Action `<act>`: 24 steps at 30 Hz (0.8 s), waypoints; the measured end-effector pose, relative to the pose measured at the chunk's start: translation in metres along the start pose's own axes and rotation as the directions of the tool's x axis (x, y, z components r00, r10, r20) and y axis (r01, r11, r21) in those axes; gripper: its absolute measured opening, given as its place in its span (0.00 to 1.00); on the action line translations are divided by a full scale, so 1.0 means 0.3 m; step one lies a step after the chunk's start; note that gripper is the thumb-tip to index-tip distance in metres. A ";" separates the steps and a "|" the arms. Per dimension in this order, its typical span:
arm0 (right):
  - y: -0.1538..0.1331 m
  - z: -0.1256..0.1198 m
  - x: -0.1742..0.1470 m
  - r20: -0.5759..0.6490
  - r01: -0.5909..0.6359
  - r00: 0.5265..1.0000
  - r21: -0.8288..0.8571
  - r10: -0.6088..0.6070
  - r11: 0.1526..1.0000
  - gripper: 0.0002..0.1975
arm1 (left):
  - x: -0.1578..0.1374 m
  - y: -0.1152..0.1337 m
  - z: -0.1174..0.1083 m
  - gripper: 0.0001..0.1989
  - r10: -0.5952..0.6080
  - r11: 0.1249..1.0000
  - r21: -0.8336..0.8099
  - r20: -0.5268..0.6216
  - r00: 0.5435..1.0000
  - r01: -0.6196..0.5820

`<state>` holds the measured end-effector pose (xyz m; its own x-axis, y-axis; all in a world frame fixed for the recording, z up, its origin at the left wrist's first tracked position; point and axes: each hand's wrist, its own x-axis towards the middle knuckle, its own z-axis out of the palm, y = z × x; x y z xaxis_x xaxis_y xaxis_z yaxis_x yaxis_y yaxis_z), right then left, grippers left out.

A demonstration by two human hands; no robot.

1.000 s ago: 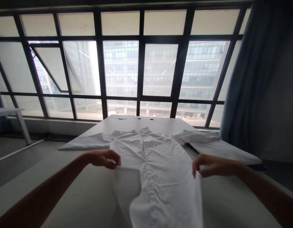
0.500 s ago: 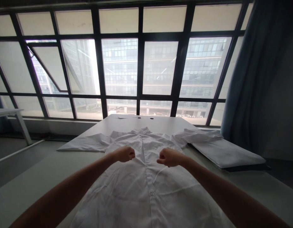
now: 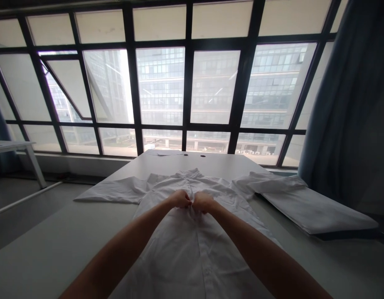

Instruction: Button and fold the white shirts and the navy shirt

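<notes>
White shirt [image 3: 192,249] lies flat, front up, along the middle of the table [image 3: 55,249], collar toward the window [image 3: 185,83], button strip running down the centre, fabric lightly creased. Sleeves spread out to both sides; the left one reaches the table's left edge, the right one lies beside a folded white cloth [image 3: 316,209] at the right edge. Left hand [image 3: 180,198] and right hand [image 3: 203,202] sit knuckle to knuckle on the upper chest just below the collar, both curled closed, fingers pinching the cloth at the button strip; how much fabric each has pinched cannot be told. Forearms run over the shirt's lower half. Bare tabletop on the left of the shirt, a narrower strip on the right. Far end of the table stops just short of the window. Blue curtain [image 3: 350,104] hangs at right.
</notes>
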<state>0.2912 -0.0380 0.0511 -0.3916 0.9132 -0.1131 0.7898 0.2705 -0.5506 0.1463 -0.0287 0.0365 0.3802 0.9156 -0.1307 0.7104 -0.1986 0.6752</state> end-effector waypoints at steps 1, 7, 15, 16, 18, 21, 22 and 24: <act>0.006 0.003 0.004 -0.015 -0.042 0.999 -0.027 0.042 0.999 0.17 | 0.006 0.000 0.006 0.11 -0.033 0.999 0.000 -0.002 0.999 0.033; 0.041 -0.035 -0.006 -0.161 -0.139 0.977 -0.009 0.136 0.990 0.07 | 0.035 0.006 0.031 0.12 -0.160 0.985 -0.070 -0.020 0.987 0.158; 0.143 0.050 0.009 -0.247 0.026 0.967 0.365 0.069 0.931 0.07 | 0.027 -0.016 0.069 0.16 -0.171 0.929 -0.346 -0.092 0.981 0.130; 0.155 0.063 0.011 -0.265 0.049 0.962 0.405 0.066 0.913 0.06 | 0.023 -0.018 0.071 0.16 -0.171 0.923 -0.364 -0.096 0.981 0.125; 0.172 0.080 0.011 -0.278 0.075 0.958 0.473 0.068 0.878 0.05 | 0.017 -0.021 0.075 0.16 -0.174 0.914 -0.387 -0.103 0.979 0.122; 0.179 0.087 0.003 -0.274 0.092 0.959 0.541 0.072 0.836 0.05 | 0.010 -0.018 0.079 0.15 -0.171 0.909 -0.401 -0.109 0.979 0.114; 0.178 0.087 -0.001 -0.269 0.097 0.960 0.565 0.072 0.819 0.05 | 0.008 -0.016 0.079 0.15 -0.166 0.909 -0.403 -0.108 0.980 0.109; 0.175 0.087 -0.006 -0.253 0.103 0.965 0.608 0.069 0.787 0.05 | 0.004 -0.012 0.080 0.15 -0.153 0.910 -0.403 -0.103 0.983 0.099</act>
<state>0.3210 -0.0335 0.0009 -0.2039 0.9770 0.0617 0.2946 0.1214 -0.9479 0.1584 -0.0351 0.0166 0.2037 0.9664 -0.1567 0.4453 0.0511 0.8939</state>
